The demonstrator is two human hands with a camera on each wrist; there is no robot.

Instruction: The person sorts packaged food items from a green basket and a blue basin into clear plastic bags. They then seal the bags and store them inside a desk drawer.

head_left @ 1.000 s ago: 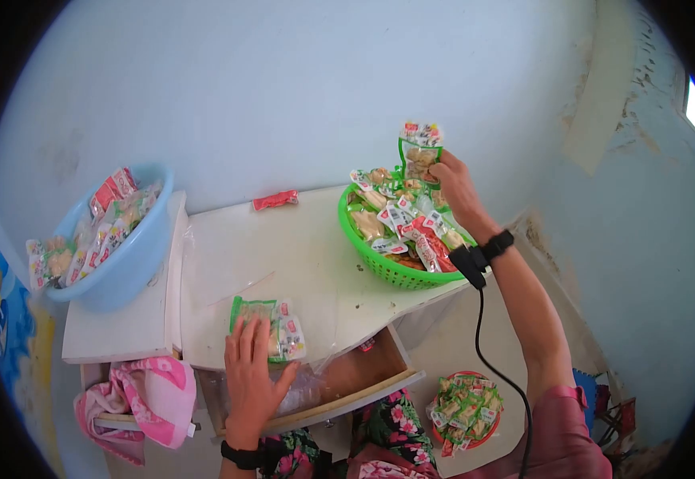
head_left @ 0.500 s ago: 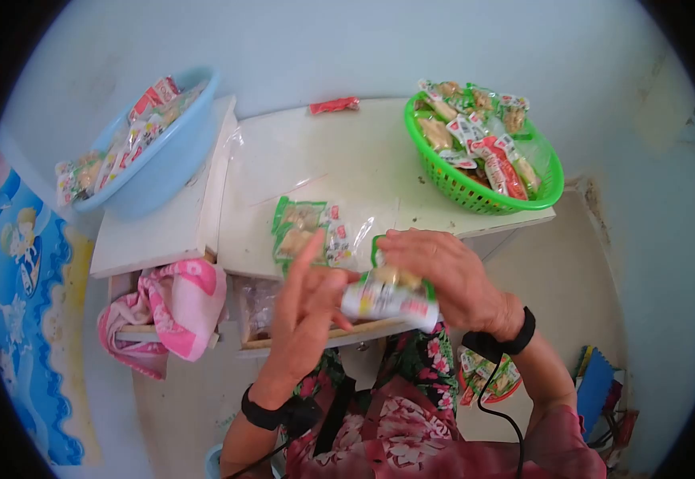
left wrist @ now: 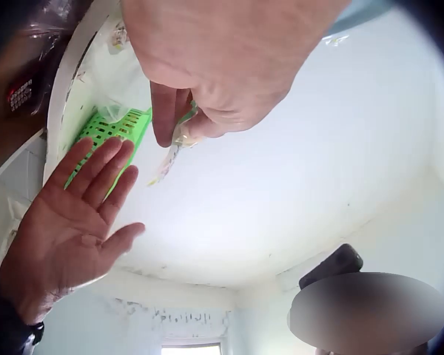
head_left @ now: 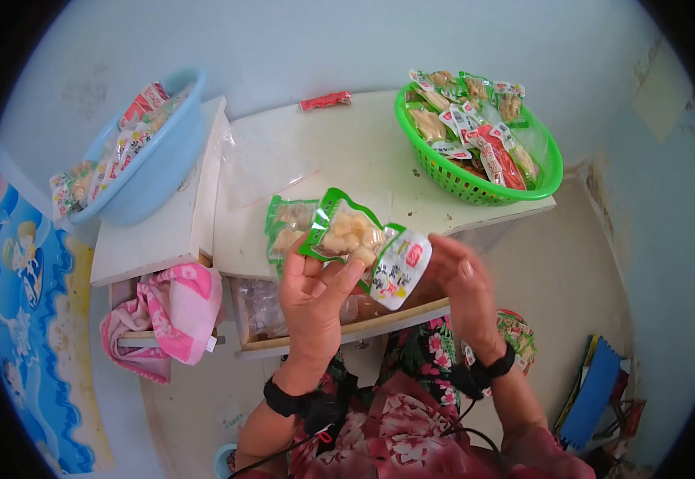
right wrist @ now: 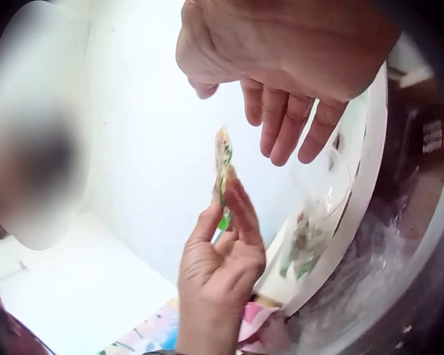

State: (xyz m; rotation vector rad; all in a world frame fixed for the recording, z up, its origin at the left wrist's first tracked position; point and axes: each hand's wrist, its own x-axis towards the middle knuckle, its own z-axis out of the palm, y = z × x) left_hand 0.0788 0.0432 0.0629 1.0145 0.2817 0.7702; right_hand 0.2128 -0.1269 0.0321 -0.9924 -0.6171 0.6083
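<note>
My left hand (head_left: 314, 307) pinches a clear snack packet (head_left: 354, 233) between thumb and fingers over the front of the table. The packet has green edges, pale chunks inside and a white printed end with a red mark. Its white end points toward my right hand (head_left: 467, 295), which has extended fingers and holds nothing. In the right wrist view the packet (right wrist: 223, 159) shows edge-on above the left hand's fingertips. More green-edged packets (head_left: 286, 217) lie on the table, partly hidden behind the held one. A green basket (head_left: 475, 190) heaped with mixed packets stands at the back right.
A blue basin (head_left: 152, 172) of packets stands on the left cabinet. A red packet (head_left: 325, 101) lies by the wall, and a clear plastic bag (head_left: 264, 172) on the table. Below are an open drawer (head_left: 363, 329), a pink towel (head_left: 180, 311) and a packet-filled container (head_left: 517, 343) on the floor.
The right hand brought a packet from the green basket to the table's front. The left hand came off the table packets and now holds that packet; the right hand has let go.
</note>
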